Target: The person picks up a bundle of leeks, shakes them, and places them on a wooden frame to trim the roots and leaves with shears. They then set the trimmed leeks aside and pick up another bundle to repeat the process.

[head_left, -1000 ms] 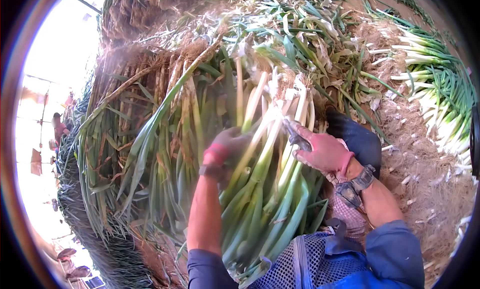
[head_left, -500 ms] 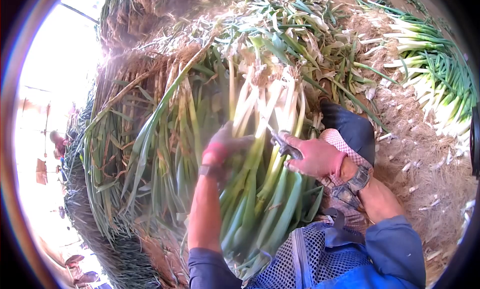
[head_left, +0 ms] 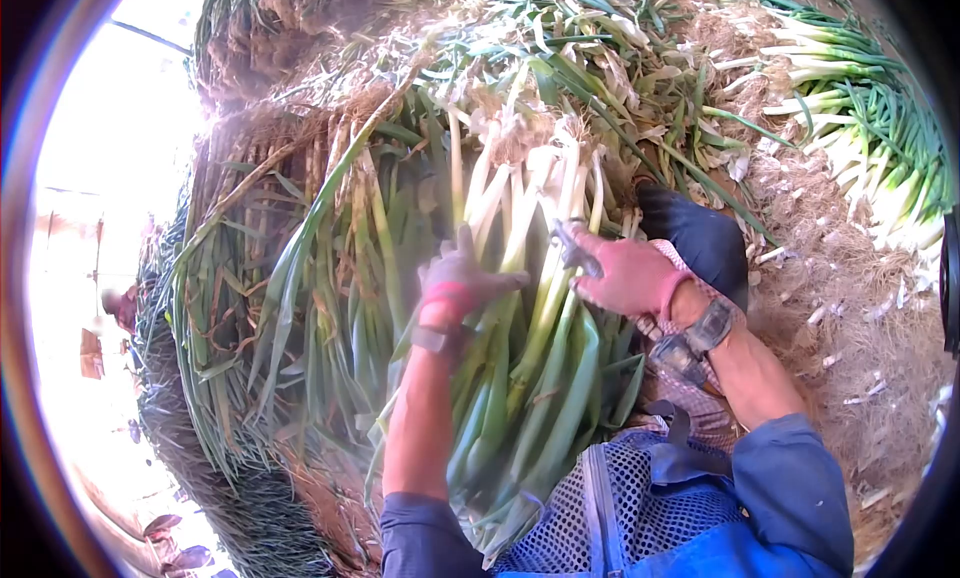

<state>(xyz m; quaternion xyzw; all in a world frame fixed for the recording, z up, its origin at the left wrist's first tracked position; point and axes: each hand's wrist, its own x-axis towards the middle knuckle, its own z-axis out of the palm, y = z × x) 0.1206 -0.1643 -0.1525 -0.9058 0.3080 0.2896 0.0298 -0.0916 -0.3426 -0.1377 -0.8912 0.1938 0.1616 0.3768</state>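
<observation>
My left hand point(head_left: 462, 281), in a grey and pink glove, is over the left side of a bunch of long green onions point(head_left: 540, 348). Its thumb and fingers are apart, with nothing visible between them. In a pink glove, my right hand point(head_left: 630, 275) is closed around a small grey tool point(head_left: 577, 250), most of it hidden by the fingers. The tool's tip lies over the white stalks. The onions' roots point(head_left: 520, 138) point away from me and their green leaves spread toward my lap.
More untrimmed onions point(head_left: 280, 248) are heaped on the left. Stripped leaves and skins point(head_left: 610, 68) pile up at the back. Cleaned onions point(head_left: 860, 128) lie in a row on the right, beside ground littered with roots point(head_left: 830, 308). My bent knee point(head_left: 695, 238) is right of the bunch.
My left hand has shifted slightly right, and its fingers now show more sharply spread. My right hand has moved a little up and away from me with the tool.
</observation>
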